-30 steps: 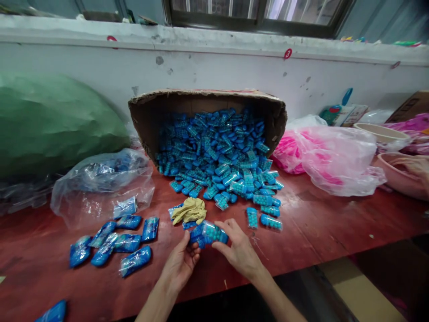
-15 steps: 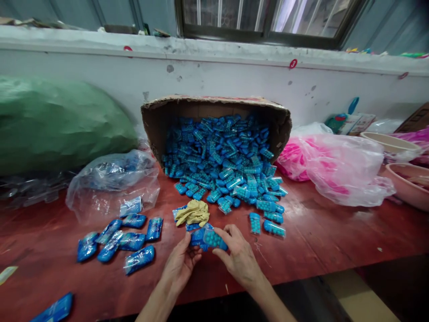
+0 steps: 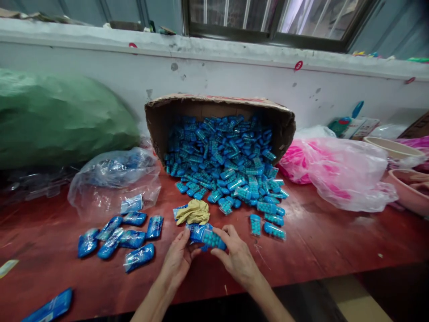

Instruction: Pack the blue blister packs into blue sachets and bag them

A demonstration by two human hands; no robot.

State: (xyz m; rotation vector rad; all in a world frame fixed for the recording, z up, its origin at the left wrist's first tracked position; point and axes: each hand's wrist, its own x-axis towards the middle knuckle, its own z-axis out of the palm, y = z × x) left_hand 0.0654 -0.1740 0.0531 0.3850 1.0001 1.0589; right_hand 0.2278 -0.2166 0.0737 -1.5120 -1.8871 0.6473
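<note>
Near the table's front edge, my left hand (image 3: 177,257) pinches a blue printed packet (image 3: 198,231). My right hand (image 3: 238,258) grips a small clear container of turquoise beads (image 3: 214,240) between thumb and fingers. The container meets the right end of the packet; whether it is partly inside, I cannot tell. Just beyond lies a crumpled yellow piece (image 3: 193,212), perhaps a glove, on top of blue packets. Several filled blue packets (image 3: 140,258) lie to the left of my left hand. Loose bead containers (image 3: 275,230) lie to the right.
A cardboard box (image 3: 156,129) on its side spills a heap of bead containers (image 3: 224,156) onto the red table (image 3: 318,241). A clear bag (image 3: 114,179) and a green sack (image 3: 63,120) stand left; pink-and-white plastic bags (image 3: 348,170) and tubs (image 3: 410,188) right.
The packet and container have shifted slightly in my hands, and the packet's printed face shows more. The whole view has moved a little; the things on the table lie as before.
</note>
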